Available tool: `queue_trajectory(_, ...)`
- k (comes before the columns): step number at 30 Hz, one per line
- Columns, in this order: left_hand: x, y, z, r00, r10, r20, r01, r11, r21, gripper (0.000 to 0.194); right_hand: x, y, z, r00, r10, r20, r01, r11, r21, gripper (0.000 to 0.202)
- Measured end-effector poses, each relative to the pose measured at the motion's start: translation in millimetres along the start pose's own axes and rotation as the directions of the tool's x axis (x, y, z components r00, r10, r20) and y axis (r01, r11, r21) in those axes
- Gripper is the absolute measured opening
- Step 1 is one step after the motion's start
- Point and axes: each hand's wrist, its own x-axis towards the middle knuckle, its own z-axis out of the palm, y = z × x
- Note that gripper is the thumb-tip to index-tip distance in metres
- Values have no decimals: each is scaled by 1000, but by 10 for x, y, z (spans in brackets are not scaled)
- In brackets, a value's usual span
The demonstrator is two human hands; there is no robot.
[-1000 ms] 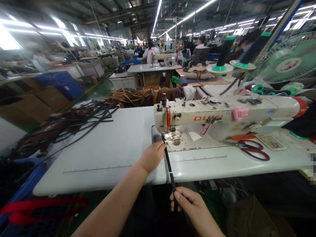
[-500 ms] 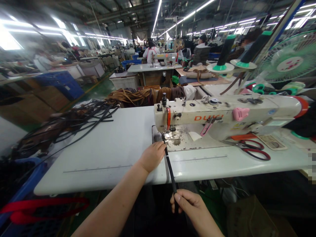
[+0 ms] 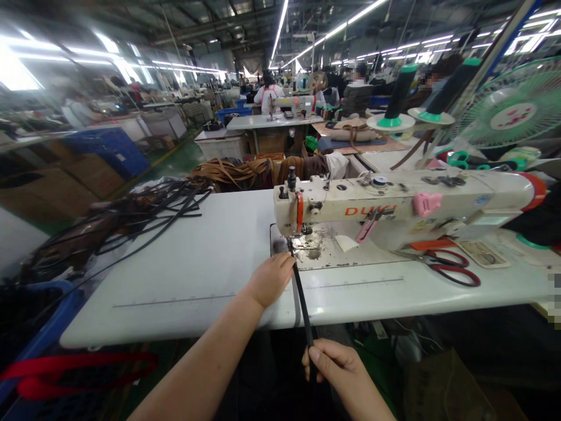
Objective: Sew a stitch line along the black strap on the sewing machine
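Note:
A narrow black strap (image 3: 302, 299) runs from beneath the presser foot of the sewing machine (image 3: 346, 202) toward me and over the table's front edge. Close in front of the needle area, my left hand (image 3: 272, 278) lies on the table with its fingers closed together over the strap. My right hand (image 3: 331, 363) pinches the strap between thumb and fingers, just below the table edge. The strap looks taut between the two hands. Its far end at the needle is partly hidden by my left fingers and the machine head.
Red-handled scissors (image 3: 453, 266) lie right of the machine bed. Loose black straps (image 3: 175, 210) are heaped at the table's left side, above a blue basket (image 3: 65, 298). Thread cones (image 3: 397, 96) and a green fan (image 3: 511, 111) stand behind the machine. A person (image 3: 269, 96) sits farther back.
Both hands stay almost in place on the strap. A small pale mark on the strap just below my left fingers no longer shows.

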Motion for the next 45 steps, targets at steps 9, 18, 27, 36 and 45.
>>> queue_trajectory(9,30,-18,45,998,-64,-10,64,997,-41,26,5,-1,-18,1000,-6,10,6,1000,-18,59)
queue_trajectory(18,4,10,-5,996,38,-76,-37,999,12,18,-19,-60,-38,985,-162,64,167,983,-75,51)
queue_trajectory(27,39,28,-47,996,30,-82,-29,999,17,13,54,-62,15,993,-98,-64,95,994,-49,46)
queue_trajectory(36,25,20,-39,999,12,-44,-13,1000,-8,12,40,-114,55,1000,4,-22,-3,999,38,59)
queue_trajectory(45,3,7,-17,999,15,-30,-15,1000,3,14,-5,-123,40,1000,-11,-27,11,1000,-11,59)
